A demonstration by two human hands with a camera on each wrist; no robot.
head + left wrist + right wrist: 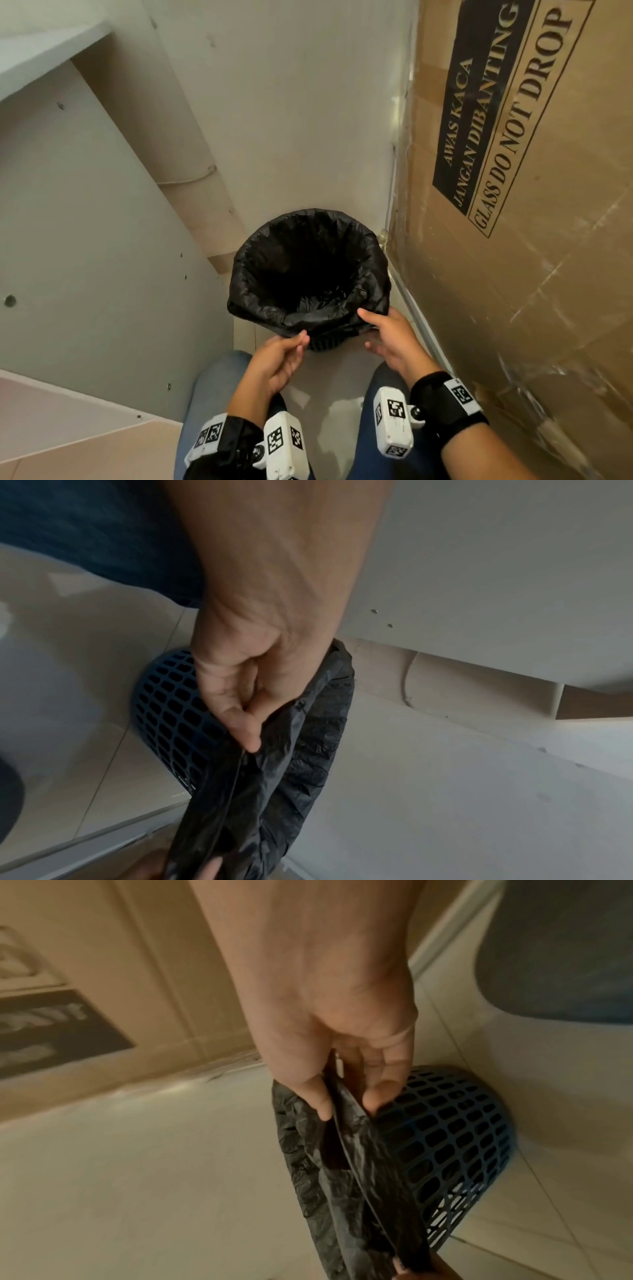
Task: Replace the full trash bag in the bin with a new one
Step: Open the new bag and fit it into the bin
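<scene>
A black trash bag (308, 270) lines a dark blue mesh bin (171, 710) on the floor, its mouth spread open and folded over the rim. The bag's inside looks dark; I cannot tell what it holds. My left hand (291, 346) pinches the bag's near edge (260, 764) between thumb and fingers. At the right of the near rim, my right hand (376, 325) grips the bag's folded edge (346, 1123), thumb inside and fingers outside against the mesh bin (445, 1137).
A large cardboard box (513, 205) marked "GLASS DO NOT DROP" stands close on the right. A pale cabinet panel (85, 222) walls in the left side. The bin sits in a narrow corner against the wall (291, 102). My knees in jeans (212, 394) flank the tiled floor.
</scene>
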